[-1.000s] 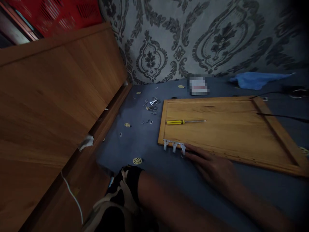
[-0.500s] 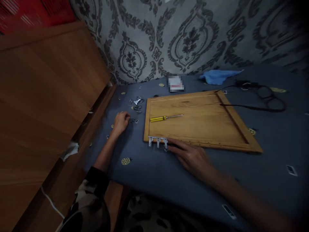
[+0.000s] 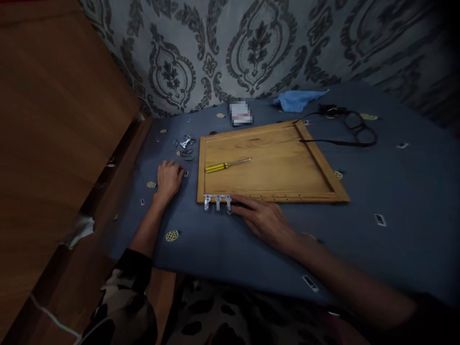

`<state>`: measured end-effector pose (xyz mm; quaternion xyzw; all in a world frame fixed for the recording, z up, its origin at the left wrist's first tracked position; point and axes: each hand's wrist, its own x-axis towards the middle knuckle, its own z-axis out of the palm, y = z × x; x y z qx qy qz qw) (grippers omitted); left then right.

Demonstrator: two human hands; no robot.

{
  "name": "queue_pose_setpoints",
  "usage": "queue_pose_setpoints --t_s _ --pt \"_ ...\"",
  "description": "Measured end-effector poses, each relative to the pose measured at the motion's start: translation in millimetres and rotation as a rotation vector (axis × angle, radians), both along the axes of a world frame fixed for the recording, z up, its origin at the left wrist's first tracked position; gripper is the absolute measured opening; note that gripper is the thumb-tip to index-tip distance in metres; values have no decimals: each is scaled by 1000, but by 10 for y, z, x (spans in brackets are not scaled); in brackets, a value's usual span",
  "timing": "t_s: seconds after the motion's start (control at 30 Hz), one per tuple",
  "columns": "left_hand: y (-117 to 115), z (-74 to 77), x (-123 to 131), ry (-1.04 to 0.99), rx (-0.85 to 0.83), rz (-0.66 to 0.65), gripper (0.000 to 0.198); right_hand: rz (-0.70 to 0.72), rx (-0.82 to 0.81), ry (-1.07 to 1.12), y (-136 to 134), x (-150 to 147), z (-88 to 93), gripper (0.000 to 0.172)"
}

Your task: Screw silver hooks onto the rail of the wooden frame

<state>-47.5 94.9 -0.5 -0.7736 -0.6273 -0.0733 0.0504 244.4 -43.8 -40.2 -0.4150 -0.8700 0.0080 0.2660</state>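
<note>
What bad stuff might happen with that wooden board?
The screwdriver lies unheld on the board, so it might roll off if that tips. The metal pieces stick out past the edge, right by the right hand, and could get knocked. The glasses overlap the board and might get bumped.

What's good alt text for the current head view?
A person's right hand is at the right end of a row of three metal brackets on the near edge of a framed wooden panel; the left hand is left of the panel, by the blue cloth. A yellow-handled screwdriver lies on the panel, loose metal parts beyond the left hand.
</note>
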Motion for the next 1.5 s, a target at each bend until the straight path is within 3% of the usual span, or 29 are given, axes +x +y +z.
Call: queue_pose_setpoints --t_s 0.3,0.43,0.53,0.67,0.8,1.03,1.23,1.5 --pt "-52 11 69 54 45 5 22 -15 -58 -23 -18 -3 11 44" --pt "-99 115 42 25 104 26 21 -23 -88 -30 -20 -4 4 46" --pt "-169 223 75 -121 136 -75 16 -32 -81 -54 -22 -8 27 45" --pt "-317 338 264 -383 -24 -392 13 -37 -62 -74 -28 -20 71 41" --pt "-413 383 492 -499 -220 -541 15 -40 -54 -96 -28 -35 75 41" --pt "-377 400 620 -500 -377 -623 13 -40 -45 -95 -44 -42 33 41" --pt "-354 412 618 -513 -394 -615 14 -47 -21 -130 -67 -60 51 40" --pt "-390 483 659 -388 -500 -697 13 -45 -65 -111 -61 -69 48 42"
